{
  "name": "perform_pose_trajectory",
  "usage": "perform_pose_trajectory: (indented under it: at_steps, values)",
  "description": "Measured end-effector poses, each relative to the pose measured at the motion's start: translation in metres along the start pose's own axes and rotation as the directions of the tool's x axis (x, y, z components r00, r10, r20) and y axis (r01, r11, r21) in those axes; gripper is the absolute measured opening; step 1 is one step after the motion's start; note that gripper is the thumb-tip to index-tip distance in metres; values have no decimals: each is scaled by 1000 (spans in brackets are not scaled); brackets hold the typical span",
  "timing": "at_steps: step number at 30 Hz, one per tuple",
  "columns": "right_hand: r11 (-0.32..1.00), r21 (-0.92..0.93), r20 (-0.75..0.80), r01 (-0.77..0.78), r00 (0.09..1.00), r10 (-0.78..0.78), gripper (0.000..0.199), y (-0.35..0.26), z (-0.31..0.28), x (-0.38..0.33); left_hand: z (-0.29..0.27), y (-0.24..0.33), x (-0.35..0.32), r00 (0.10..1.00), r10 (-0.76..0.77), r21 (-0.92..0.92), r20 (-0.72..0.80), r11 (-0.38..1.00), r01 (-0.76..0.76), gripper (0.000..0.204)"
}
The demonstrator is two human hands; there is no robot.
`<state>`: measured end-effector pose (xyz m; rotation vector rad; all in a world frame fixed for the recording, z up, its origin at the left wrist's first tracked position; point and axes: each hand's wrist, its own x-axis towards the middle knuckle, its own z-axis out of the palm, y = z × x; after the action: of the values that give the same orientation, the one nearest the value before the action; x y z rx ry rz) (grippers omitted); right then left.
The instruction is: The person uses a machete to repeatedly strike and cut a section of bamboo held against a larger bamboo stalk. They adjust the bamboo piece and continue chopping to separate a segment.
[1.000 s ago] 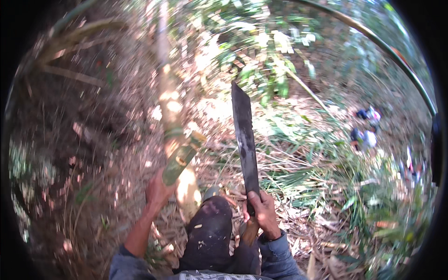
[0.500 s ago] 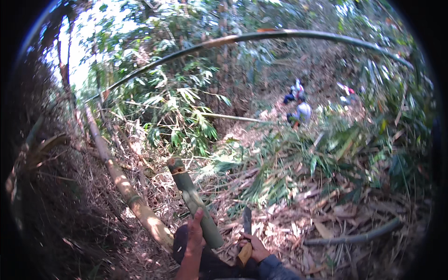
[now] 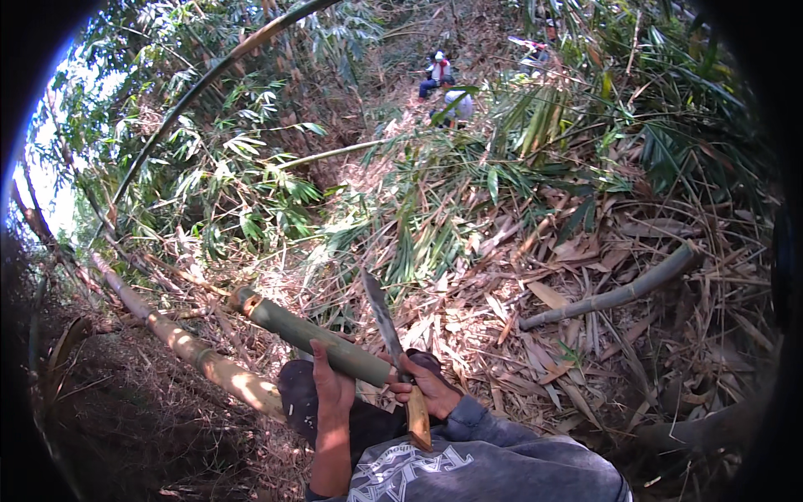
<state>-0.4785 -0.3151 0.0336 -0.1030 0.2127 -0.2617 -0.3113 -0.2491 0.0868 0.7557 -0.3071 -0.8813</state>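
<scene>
A thick green bamboo section (image 3: 309, 336) lies slanted across my lap, its cut far end up to the left. My left hand (image 3: 333, 386) is closed around its near part, thumb up along the side. In my right hand (image 3: 430, 388) is a machete (image 3: 386, 322), gripped near where the dark blade meets the pale wooden handle. The blade points away and slightly left, and the handle's butt comes down toward my shirt. My right fingers are close to the bamboo's near end; whether they touch it I cannot tell.
A long bamboo pole (image 3: 209, 361) lies on the left beside my knee. On the right, a shorter curved bamboo piece (image 3: 615, 299) rests on dry leaves (image 3: 535, 360). An arched stem (image 3: 188, 96) crosses the upper left. Several people (image 3: 458, 105) are farther off, among bamboo foliage.
My view has tipped down and turned right. The bamboo section has swung from steep to more level, its far end leftward. My right hand with the machete has come up to its near end.
</scene>
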Motion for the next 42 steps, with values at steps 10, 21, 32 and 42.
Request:
perform_pose_trajectory:
  at_steps: [10, 21, 32, 42]
  values:
    - [992, 45, -96, 117, 989, -112, 36, 1, -16, -19, 15, -32, -17, 997, -23, 233, 68, 973, 6, 62]
    - [968, -204, -153, 149, 971, -182, 49, -41, -38, -32, 27, 119, 18, 859, 352, 598, 371, 618, -511, 93]
    - [958, -263, -442, -111, 897, -18, 42, -74, -54, -25, -35, 111, 9, 966, 5, 963, 259, 80, -258, 47]
    - [793, -565, -554, -228, 817, -160, 49, -90, 4, 30, -98, 108, 16, 964, 244, 976, 106, 159, -148, 34]
